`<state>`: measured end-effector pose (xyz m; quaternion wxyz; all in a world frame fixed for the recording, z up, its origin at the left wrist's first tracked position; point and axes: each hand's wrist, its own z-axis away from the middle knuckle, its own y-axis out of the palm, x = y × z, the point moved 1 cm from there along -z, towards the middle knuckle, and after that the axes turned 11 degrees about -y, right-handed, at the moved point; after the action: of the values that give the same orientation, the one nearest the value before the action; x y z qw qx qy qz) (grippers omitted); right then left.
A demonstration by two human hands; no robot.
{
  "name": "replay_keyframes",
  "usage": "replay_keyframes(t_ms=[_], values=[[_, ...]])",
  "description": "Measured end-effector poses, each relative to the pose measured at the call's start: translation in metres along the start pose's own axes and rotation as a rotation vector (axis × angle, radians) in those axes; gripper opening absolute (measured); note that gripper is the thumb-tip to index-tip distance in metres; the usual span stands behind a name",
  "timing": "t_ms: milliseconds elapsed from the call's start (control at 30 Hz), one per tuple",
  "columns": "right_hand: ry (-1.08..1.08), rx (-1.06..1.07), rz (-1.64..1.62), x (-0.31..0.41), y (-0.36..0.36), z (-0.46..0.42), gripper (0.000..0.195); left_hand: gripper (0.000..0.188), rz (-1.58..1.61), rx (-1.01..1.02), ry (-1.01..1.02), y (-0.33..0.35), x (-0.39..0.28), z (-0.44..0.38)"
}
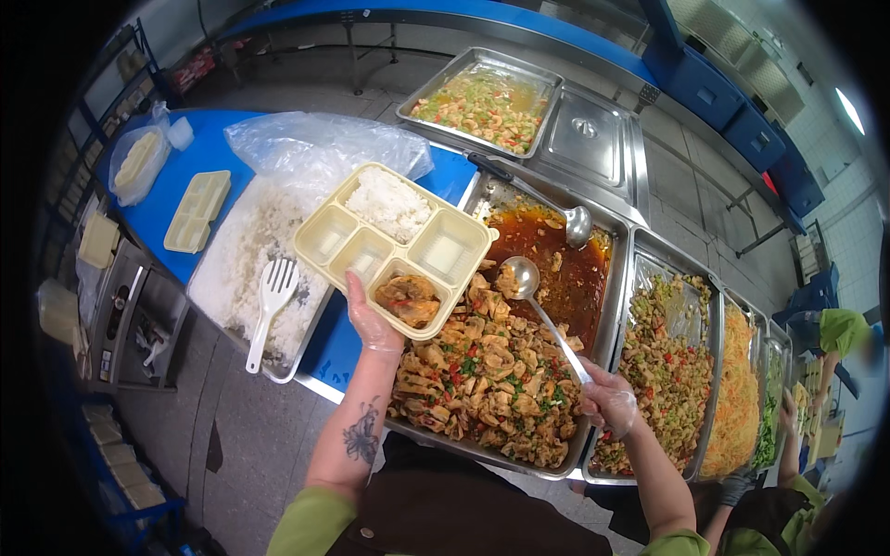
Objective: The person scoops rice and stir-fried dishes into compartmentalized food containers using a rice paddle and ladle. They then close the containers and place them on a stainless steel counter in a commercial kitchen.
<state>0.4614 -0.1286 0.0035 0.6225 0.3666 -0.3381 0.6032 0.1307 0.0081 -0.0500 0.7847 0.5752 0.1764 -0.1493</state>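
My left hand (372, 320), in a clear plastic glove, supports a cream compartment meal tray (448, 254) from below, tilted over the pans. White rice (391, 203) fills its top compartment and chicken pieces in sauce (407, 300) lie in a lower one; the other compartments hold no food. My right hand (612, 403), also gloved, grips the handle of a metal ladle (523, 278) whose bowl has a bit of food at its edge. Below the ladle is a steel pan (487, 462) of chopped chicken with red sauce. A second, black-handled ladle (577, 226) rests in the sauce. A white slotted spatula (274, 295) lies on the rice pan at left.
Pans of diced meat and vegetables (667, 361), shredded carrot-coloured food (731, 389) and greens (768, 410) line the right. Beyond stands a shrimp pan (487, 111) beside a steel lid (587, 142). An empty tray (198, 210) lies on the blue table (156, 226). Co-workers (793, 514) stand at right.
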Motion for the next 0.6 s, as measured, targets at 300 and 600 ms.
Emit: replay_keyframes(t_ms=[300,600], values=[[-0.091,-0.089,0.118,0.027,-0.015,0.064,0.05,0.071,-0.071,-0.085,0.016,-0.02,0.048,-0.032],[-0.591,0.013,0.796,0.006,0.012,0.093,0.059,0.079,-0.088,0.041,-0.126,0.021,0.108,-0.02]])
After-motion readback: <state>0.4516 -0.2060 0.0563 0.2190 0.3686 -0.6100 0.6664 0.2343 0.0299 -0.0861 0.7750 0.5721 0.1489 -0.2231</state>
